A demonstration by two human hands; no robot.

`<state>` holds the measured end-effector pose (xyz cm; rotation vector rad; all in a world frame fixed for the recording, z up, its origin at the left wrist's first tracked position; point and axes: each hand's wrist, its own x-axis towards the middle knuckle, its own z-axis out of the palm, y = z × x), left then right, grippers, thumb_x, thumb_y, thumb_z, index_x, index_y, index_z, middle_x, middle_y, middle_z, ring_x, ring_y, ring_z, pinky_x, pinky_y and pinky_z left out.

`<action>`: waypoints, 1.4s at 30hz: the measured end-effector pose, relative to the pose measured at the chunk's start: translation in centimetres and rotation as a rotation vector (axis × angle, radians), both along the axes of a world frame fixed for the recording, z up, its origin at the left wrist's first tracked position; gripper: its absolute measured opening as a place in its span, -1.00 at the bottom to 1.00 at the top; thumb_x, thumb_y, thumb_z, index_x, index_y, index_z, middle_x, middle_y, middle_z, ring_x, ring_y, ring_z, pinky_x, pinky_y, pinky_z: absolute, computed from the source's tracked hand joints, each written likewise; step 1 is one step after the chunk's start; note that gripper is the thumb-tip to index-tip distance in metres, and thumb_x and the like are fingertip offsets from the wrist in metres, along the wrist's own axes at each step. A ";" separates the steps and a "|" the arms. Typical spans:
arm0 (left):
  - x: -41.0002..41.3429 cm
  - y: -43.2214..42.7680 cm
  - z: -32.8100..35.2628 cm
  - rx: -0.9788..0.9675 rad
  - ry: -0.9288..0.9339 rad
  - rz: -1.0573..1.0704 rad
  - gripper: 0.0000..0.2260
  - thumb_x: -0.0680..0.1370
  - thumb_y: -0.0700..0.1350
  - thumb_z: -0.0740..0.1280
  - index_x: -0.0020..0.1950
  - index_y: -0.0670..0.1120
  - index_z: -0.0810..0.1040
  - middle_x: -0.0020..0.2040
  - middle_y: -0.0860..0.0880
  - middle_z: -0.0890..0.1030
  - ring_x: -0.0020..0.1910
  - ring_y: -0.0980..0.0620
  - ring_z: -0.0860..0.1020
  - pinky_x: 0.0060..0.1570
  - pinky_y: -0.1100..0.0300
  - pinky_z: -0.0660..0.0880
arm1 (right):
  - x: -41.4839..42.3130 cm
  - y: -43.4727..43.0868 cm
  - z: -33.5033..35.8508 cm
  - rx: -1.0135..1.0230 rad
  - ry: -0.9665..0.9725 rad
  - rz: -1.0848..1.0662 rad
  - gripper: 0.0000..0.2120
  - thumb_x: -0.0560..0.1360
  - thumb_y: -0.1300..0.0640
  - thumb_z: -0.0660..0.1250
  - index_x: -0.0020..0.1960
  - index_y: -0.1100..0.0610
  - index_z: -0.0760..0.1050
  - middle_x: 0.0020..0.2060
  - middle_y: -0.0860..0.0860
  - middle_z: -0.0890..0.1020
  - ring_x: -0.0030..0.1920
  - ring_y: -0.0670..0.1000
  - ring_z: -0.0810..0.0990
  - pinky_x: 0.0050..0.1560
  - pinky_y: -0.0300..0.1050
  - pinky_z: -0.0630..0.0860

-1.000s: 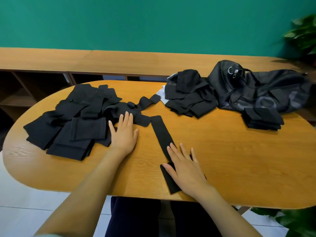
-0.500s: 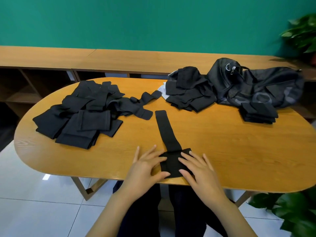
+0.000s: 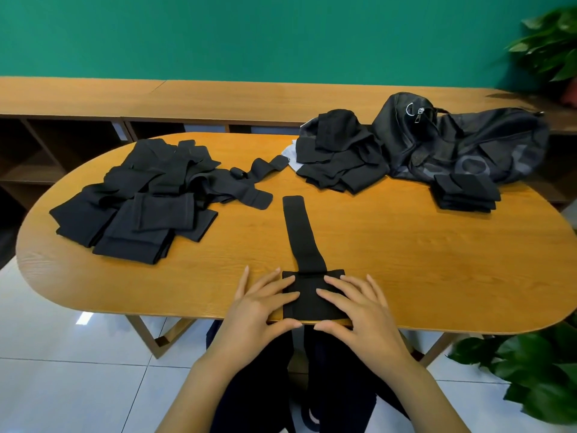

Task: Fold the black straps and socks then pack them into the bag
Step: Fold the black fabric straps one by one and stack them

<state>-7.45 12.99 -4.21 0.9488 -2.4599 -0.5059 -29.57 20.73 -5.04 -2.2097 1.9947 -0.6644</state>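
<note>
Left hand (image 3: 262,307) and right hand (image 3: 356,310) lie flat, palms down, fingers straight and angled inward, thumbs nearly touching.

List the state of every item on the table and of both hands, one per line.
Strap: near end folded over, the rest lying flat and straight.
Left hand: flat, fingers pressing the fold.
Right hand: flat, fingers pressing the fold.
Bag: slumped, opening not visible.
Left pile: loose, unfolded.
Middle pile: heaped loosely beside the bag.
Folded stack: neat, in front of the bag.
</note>
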 end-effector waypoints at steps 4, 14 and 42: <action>-0.1 0.1 0.0 0.062 0.078 0.036 -0.50 0.51 0.36 0.10 0.28 0.15 0.56 0.41 0.25 0.39 0.49 0.35 0.07 0.51 0.01 -0.24 | -0.3 0.0 -0.4 -0.028 -0.028 0.023 -0.38 0.47 -0.48 -0.01 0.35 -0.22 0.45 0.41 -0.30 0.33 0.44 -0.25 0.11 0.49 -0.11 -0.28; -0.8 -0.9 -0.2 0.070 0.109 0.068 -0.46 0.46 0.44 0.10 0.18 0.14 0.61 0.31 0.29 0.46 0.47 0.28 0.18 0.52 -0.04 -0.17 | -0.3 -1.2 -0.2 -0.172 -0.149 -0.049 -0.51 0.57 -0.32 0.01 0.09 -0.13 0.64 0.19 -0.27 0.58 0.31 -0.19 0.37 0.47 -0.05 0.02; -1.6 -3.3 0.8 0.217 0.259 0.094 -0.45 0.44 0.12 0.42 0.38 0.30 0.31 0.08 0.35 0.58 0.27 0.30 0.40 0.31 0.22 0.26 | -0.7 -3.2 0.8 -0.097 -0.394 -0.121 -0.52 0.45 -0.28 0.19 0.35 -0.34 0.22 -0.05 -0.39 0.54 0.27 -0.23 0.36 0.28 -0.15 0.29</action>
